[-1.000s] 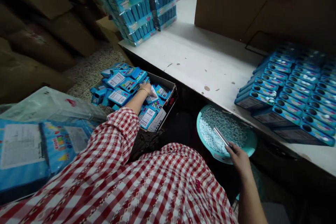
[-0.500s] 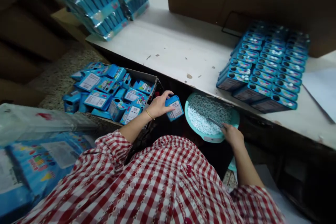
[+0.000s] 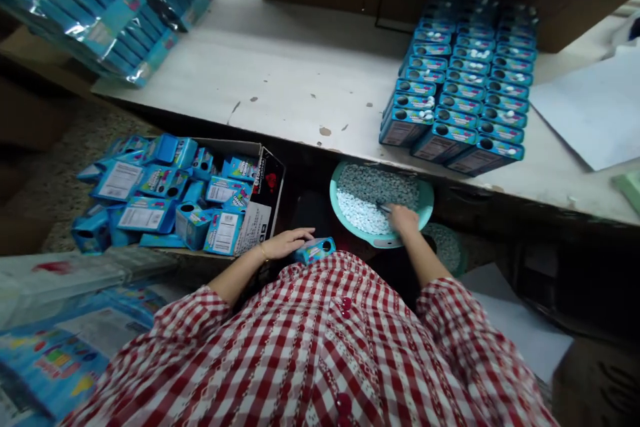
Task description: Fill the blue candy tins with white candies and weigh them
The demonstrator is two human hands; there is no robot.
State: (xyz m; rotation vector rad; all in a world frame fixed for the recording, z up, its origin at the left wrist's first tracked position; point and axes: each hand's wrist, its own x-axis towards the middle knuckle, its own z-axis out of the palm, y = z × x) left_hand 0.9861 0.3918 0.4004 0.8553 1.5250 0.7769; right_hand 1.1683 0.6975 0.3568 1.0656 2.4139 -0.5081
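My left hand (image 3: 289,243) holds a small blue box (image 3: 319,250) close against the checked shirt, with the dark round hole on its top facing up. My right hand (image 3: 403,219) grips a metal scoop (image 3: 384,207), whose far end is down among small white pieces (image 3: 357,212) in a turquoise basin (image 3: 427,203). The basin sits just below the table's front edge, partly in its shadow.
An open carton (image 3: 260,213) of loose blue boxes stands at the left. Rows of upright blue boxes (image 3: 463,107) stand on the white table (image 3: 300,73). Wrapped stacks (image 3: 115,20) are at the back left, paper (image 3: 590,107) at the right.
The view has shifted. My left hand has drawn the blue box nearer my body and tipped its holed top upward. My right hand and the scoop have moved further into the basin.
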